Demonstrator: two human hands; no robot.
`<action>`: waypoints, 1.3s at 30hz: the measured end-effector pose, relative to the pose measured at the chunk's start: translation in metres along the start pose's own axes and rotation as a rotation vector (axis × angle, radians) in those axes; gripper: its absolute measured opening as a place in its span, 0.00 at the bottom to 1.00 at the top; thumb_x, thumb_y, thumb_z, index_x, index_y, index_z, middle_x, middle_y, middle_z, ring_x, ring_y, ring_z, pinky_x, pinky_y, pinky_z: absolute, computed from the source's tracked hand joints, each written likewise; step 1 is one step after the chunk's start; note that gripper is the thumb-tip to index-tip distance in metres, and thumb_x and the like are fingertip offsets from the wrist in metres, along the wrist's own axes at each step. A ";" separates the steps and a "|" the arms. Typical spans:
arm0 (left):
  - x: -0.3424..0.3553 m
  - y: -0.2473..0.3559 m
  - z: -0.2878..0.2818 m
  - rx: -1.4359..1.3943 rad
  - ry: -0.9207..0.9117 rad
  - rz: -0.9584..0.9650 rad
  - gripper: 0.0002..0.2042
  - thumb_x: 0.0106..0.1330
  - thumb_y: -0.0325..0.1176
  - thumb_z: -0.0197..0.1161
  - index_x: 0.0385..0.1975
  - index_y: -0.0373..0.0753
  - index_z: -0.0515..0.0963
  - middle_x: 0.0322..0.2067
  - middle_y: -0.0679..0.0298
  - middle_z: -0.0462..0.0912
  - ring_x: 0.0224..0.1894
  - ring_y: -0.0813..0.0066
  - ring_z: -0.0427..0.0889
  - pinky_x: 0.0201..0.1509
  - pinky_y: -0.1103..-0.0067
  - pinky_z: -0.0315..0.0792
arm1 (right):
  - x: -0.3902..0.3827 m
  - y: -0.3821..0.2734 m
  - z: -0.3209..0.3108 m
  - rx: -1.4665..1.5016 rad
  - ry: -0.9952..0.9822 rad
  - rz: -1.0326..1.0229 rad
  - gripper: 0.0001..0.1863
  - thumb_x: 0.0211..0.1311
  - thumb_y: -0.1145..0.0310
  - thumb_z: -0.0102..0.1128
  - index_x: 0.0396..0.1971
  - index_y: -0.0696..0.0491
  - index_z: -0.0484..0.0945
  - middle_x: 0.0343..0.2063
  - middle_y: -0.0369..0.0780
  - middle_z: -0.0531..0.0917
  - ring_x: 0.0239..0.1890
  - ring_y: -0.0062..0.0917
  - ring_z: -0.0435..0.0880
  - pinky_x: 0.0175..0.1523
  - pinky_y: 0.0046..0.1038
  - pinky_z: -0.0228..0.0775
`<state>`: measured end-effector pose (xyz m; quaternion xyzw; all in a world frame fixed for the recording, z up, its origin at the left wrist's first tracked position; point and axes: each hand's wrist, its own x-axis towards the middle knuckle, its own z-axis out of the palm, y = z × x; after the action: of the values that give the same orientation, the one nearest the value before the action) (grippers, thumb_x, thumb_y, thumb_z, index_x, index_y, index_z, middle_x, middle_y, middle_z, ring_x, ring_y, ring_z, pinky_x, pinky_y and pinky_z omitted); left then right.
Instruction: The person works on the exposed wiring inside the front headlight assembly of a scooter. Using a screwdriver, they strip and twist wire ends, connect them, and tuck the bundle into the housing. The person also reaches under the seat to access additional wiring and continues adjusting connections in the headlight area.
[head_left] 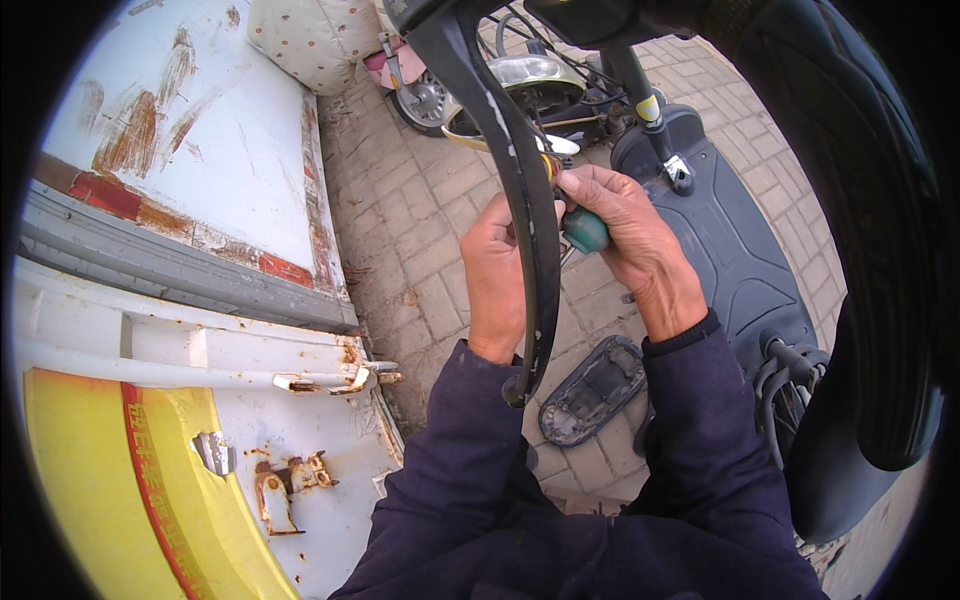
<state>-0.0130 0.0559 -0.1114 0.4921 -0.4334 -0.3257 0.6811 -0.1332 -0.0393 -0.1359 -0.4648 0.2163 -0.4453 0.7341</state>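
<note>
My right hand is closed around a tool with a rounded green handle. Most of that tool is hidden by the fingers. My right thumb and fingers meet near a small yellow and red piece, perhaps wiring. Close by, my left hand has its fingers bent; a black curved bar with a worn edge crosses in front and hides the fingertips. Beyond both hands, a scooter's headlight housing hangs among dark cables.
A black grip looms at the right, above the scooter's dark footboard. On the brick paving lies a black plastic cover. Rusty white metal panels and a yellow sheet line the left. A pink vehicle's wheel stands farther off.
</note>
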 end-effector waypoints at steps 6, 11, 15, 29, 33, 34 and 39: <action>0.004 -0.001 -0.004 -0.054 0.000 -0.025 0.12 0.68 0.28 0.70 0.47 0.28 0.80 0.33 0.60 0.86 0.31 0.78 0.83 0.35 0.80 0.81 | -0.002 -0.014 0.000 -0.007 -0.041 0.045 0.11 0.66 0.63 0.70 0.36 0.56 0.84 0.28 0.34 0.82 0.32 0.20 0.82 0.40 0.22 0.76; 0.004 0.000 -0.006 -0.009 0.000 0.009 0.17 0.66 0.24 0.70 0.52 0.28 0.77 0.35 0.59 0.86 0.34 0.77 0.84 0.38 0.79 0.82 | -0.008 -0.029 0.000 0.145 -0.091 0.172 0.09 0.67 0.65 0.69 0.37 0.56 0.82 0.28 0.34 0.80 0.32 0.22 0.82 0.41 0.24 0.77; 0.003 -0.001 -0.002 -0.126 -0.063 0.081 0.17 0.67 0.24 0.68 0.54 0.28 0.75 0.35 0.59 0.85 0.36 0.77 0.84 0.43 0.78 0.83 | -0.006 -0.025 0.001 0.203 -0.119 0.178 0.09 0.66 0.67 0.68 0.39 0.55 0.81 0.30 0.34 0.79 0.33 0.24 0.82 0.43 0.26 0.78; 0.001 -0.002 -0.012 0.035 -0.029 0.006 0.09 0.70 0.28 0.68 0.45 0.29 0.84 0.37 0.61 0.87 0.35 0.80 0.83 0.36 0.81 0.83 | -0.009 -0.032 0.005 0.118 -0.024 0.040 0.07 0.65 0.69 0.70 0.35 0.53 0.81 0.29 0.34 0.80 0.32 0.25 0.84 0.41 0.25 0.77; 0.000 0.001 -0.010 0.036 -0.006 -0.012 0.10 0.69 0.28 0.68 0.45 0.30 0.84 0.37 0.62 0.87 0.35 0.81 0.83 0.35 0.82 0.81 | -0.011 -0.029 0.010 0.027 0.004 -0.029 0.07 0.65 0.69 0.71 0.35 0.53 0.81 0.28 0.34 0.80 0.32 0.25 0.84 0.41 0.25 0.77; 0.000 0.002 -0.010 0.033 0.000 -0.020 0.10 0.69 0.28 0.68 0.46 0.30 0.84 0.37 0.62 0.87 0.35 0.81 0.83 0.35 0.82 0.81 | -0.011 -0.028 0.011 0.029 0.013 -0.024 0.07 0.64 0.69 0.71 0.35 0.53 0.81 0.28 0.34 0.80 0.32 0.25 0.84 0.41 0.24 0.77; 0.000 0.004 -0.011 0.042 -0.019 -0.003 0.10 0.69 0.28 0.69 0.46 0.29 0.84 0.37 0.62 0.87 0.35 0.81 0.83 0.35 0.82 0.81 | -0.011 -0.025 0.014 0.056 -0.025 -0.046 0.07 0.65 0.68 0.71 0.35 0.53 0.81 0.29 0.34 0.80 0.32 0.25 0.84 0.41 0.24 0.77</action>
<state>-0.0031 0.0615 -0.1090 0.5037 -0.4459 -0.3223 0.6660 -0.1402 -0.0270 -0.1081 -0.4546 0.1837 -0.4622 0.7389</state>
